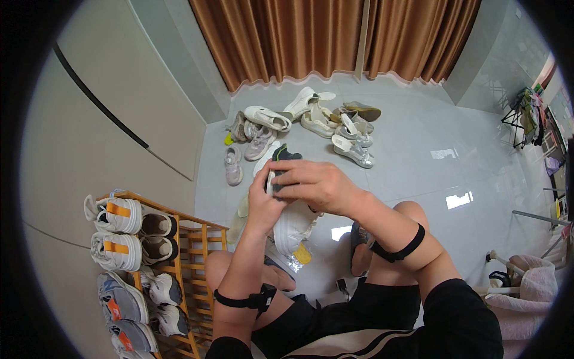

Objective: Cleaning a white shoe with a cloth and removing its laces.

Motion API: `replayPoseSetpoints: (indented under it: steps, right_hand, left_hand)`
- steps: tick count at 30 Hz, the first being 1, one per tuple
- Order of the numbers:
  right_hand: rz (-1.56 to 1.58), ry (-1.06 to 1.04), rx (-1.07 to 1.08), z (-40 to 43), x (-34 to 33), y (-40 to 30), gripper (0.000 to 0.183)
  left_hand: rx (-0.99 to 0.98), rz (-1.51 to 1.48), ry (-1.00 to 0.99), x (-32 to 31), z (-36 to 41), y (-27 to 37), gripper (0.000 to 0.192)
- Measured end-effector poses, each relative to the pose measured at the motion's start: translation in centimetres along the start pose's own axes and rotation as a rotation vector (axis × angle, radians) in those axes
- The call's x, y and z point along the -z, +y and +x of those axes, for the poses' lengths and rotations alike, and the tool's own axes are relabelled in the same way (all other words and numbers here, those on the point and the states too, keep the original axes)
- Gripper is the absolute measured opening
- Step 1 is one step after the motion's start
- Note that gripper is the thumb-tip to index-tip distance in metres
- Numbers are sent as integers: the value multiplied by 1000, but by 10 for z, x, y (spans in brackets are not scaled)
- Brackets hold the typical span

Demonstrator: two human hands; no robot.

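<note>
A dark piece of footwear (287,153) with a thin lime-green edge is held up between my hands. My left hand (264,202) grips it from the left, where a pale strip shows along its side. The bent fingers of my right hand (314,181) lie across it from the right and hide much of it. Just below the hands is a chunky white sneaker (289,231), toe towards me. Whether it is joined to the dark piece cannot be told. A clear plastic bag (291,264) with writing and a yellow patch lies under the sneaker.
Several white and grey shoes (267,119) lie in a loose heap on the tiled floor ahead. One silver shoe (354,155) sits at its right. A wooden shoe rack (193,224) with paired sneakers stands at my left. Brown curtains (314,40) hang behind; a draped chair (520,291) is at right.
</note>
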State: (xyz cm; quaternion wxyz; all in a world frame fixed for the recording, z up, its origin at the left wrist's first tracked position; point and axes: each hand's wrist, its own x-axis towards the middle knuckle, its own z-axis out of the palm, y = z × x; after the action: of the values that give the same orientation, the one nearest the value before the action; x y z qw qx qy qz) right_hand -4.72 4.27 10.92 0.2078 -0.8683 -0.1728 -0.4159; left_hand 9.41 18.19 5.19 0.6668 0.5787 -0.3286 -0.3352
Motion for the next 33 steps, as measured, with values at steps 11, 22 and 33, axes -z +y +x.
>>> replayPoseSetpoints:
  steps: [11, 22, 33]
  right_hand:
    - [61, 165, -425, 6, 16, 2, 21]
    - [0, 95, -494, 0, 28, 10, 21]
    - [108, 60, -356, 6, 24, 5, 21]
  left_hand:
    - [-161, 130, 7, 0, -2, 16, 100]
    - [-102, -7, -23, -8, -5, 19, 97]
    - [-136, -104, 32, 6, 7, 2, 81]
